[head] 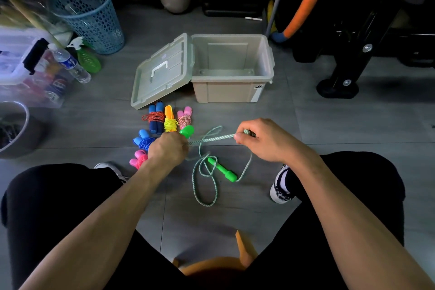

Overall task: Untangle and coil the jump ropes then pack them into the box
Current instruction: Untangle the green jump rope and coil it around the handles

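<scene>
Hands first: the left hand [168,148] is fisted around one green handle [187,131], whose rounded end pokes out above the knuckles, and the right hand [255,140] pinches the green cord [211,139] a little way along, so a short stretch runs taut between them. The rest of that cord lies loose on the floor [306,125] below the hands in a few slack loops, with the second handle [222,170] lying among them. So this rope looks only begun: winding has barely started, by my reading. Just beyond the left hand five ropes sit already bundled on the floor: a dark blue one [155,119], a yellow one [170,121], a pale pink one [184,117], a bright blue one [142,140] and a hot pink one [138,160], the last two nearest the left wrist. None is packed yet. The box [235,92] stands open further out with nothing visible inside, its lid [162,73] leaning against its left side. What remains is finishing the green coil and moving all six in. The box carries a small sticker near its right corner, and a bottle [70,66] at left has a label, but neither can be read.
</scene>
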